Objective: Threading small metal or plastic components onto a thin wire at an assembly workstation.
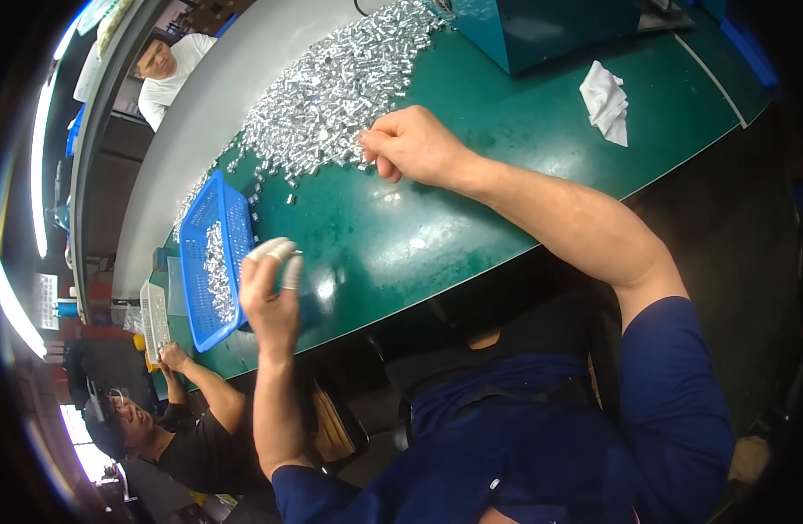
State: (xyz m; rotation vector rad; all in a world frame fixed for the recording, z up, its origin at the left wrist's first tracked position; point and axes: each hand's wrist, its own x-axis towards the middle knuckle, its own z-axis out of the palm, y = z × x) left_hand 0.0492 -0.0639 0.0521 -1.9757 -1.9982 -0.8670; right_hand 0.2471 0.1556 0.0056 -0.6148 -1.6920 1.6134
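Note:
A broad heap of small shiny metal cylinders (332, 96) is spread over the green tabletop (401, 253). At the heap's near right edge, my right hand (419, 148) is closed in a pinch, with a small metal piece at its fingertips. My left hand (272, 297) is raised at the near side of a blue plastic basket (211, 327), white covers on some fingertips. Its thumb and forefinger come together, and what lies between them is too small to make out. More metal cylinders (216, 271) lie inside the basket.
A crumpled white cloth (606, 100) lies at the right. Behind it to the left stands a teal metal box (541, 35). One person (209, 428) sits at the left beside a white tray (154, 314); another person (179, 70) is across the table.

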